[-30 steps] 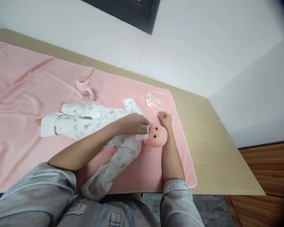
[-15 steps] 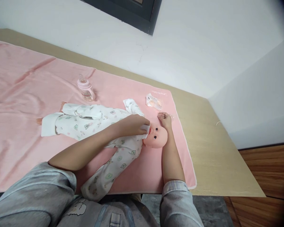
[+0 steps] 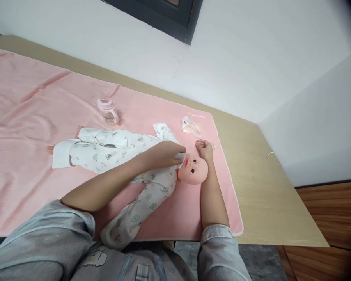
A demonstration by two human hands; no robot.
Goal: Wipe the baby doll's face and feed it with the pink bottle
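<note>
A baby doll in a white patterned sleepsuit lies on its back, head to the right. Pinched in the fingers of my left hand is a small white tissue, held against the doll's mouth and chin. My right hand rests on the blanket just beyond the top of the doll's head, fingers loosely stretched and holding nothing. The forearm behind it runs close along the head. A small clear item beside my right hand is mostly hidden.
Beneath the doll spreads a pink blanket on a wooden table. A pink-lidded baby bottle stands near the doll's legs. Beyond my right hand lies a clear plastic packet. A white wall rises behind the table.
The tissue has shifted slightly at the doll's mouth, uncovering more of the lips. My right hand stays in place, and the whole view has moved a little.
</note>
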